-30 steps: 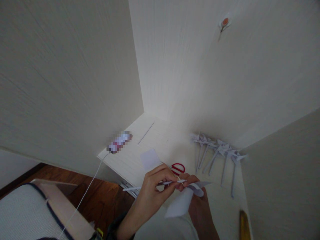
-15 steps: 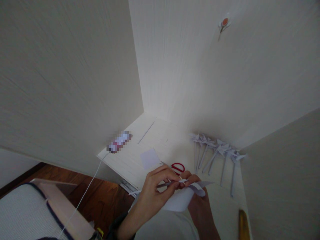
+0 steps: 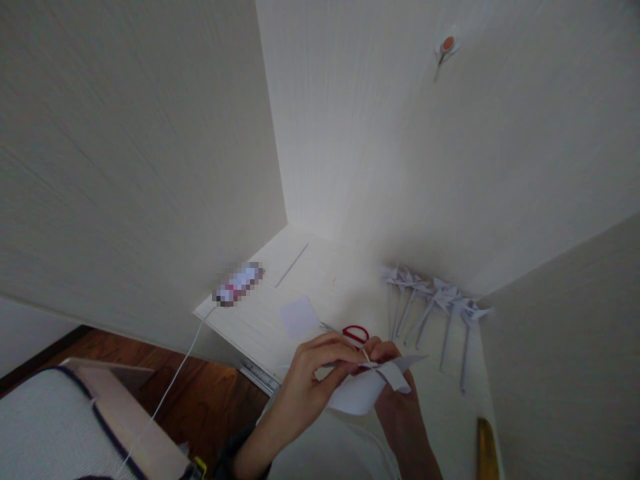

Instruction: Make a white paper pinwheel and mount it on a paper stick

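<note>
My left hand (image 3: 313,377) pinches one side of a white paper pinwheel (image 3: 357,395), with thumb and fingers pressed together at its middle. My right hand (image 3: 397,400) grips the same paper from the other side, its fingers curled behind the curved blades. Between the fingertips a thin pale stick (image 3: 367,357), like a toothpick, stands up at the pinwheel's centre; where its lower end goes is hidden. Just beyond the hands lie scissors with red handles (image 3: 356,333), partly covered by my fingers.
Several finished-looking paper pinwheels (image 3: 440,297) on paper sticks lie in a row at the back right. A square paper sheet (image 3: 299,316) and a thin paper stick (image 3: 292,265) lie on the left. A blurred-out object (image 3: 239,283) with a white cable (image 3: 177,370) rests at the left edge.
The paper has tilted slightly in my hands, and its right blade has shifted. More of the pale stick shows between my fingertips. Things on the tabletop have stayed put.
</note>
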{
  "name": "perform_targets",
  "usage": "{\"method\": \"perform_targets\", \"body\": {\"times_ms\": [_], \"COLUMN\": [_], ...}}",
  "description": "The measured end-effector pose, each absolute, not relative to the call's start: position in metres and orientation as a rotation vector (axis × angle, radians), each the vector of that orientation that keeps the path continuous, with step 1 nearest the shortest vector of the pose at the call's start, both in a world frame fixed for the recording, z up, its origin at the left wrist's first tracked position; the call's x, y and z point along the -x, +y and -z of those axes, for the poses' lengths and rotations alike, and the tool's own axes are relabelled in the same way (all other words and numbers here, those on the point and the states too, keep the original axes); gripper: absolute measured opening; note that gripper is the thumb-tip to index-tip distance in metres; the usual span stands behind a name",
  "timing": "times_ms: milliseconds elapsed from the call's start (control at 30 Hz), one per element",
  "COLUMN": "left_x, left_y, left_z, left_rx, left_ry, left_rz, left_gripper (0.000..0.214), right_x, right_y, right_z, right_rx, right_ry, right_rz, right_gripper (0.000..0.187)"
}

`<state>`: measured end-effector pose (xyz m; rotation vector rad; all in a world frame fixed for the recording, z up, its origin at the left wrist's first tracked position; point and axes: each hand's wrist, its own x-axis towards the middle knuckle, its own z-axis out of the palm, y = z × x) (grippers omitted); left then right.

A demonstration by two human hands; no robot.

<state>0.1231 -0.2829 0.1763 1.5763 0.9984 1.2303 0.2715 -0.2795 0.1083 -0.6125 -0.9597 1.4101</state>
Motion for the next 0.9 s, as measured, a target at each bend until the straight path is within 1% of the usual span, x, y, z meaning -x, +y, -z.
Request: {"method": "perform_targets", "body": {"times_ms": [267,433,667,900], "left_x": [-0.120,-0.122,-0.125,-0.124], "left_y": [-0.284,-0.283,-0.286,-0.286], "left_z": [-0.175,-0.175,-0.168,-0.161], "left_rx": [-1.533,-1.498,-1.409,-1.345], "left_ry": [0.948,0.914,1.052,1.178], "left_rz": [-1.139,-1.137,-1.065,-1.021], "left_gripper": [0.018,0.016,0.018,0.012], "right_x": [-0.272,-0.275,-0.276,-0.275], "right_y": [-0.283,-0.285,-0.282,-0.278], "right_z": [-0.102,-0.095,-0.083,-0.082], "right_rx": [0.617,0.639,0.682,0.684], "right_ry": [-0.976,-0.938,-0.855,-0.797], "right_rz": [-1.397,-1.411,-1.435,-1.431], "right_gripper": [0.021,0.018,0.020,0.019]}}
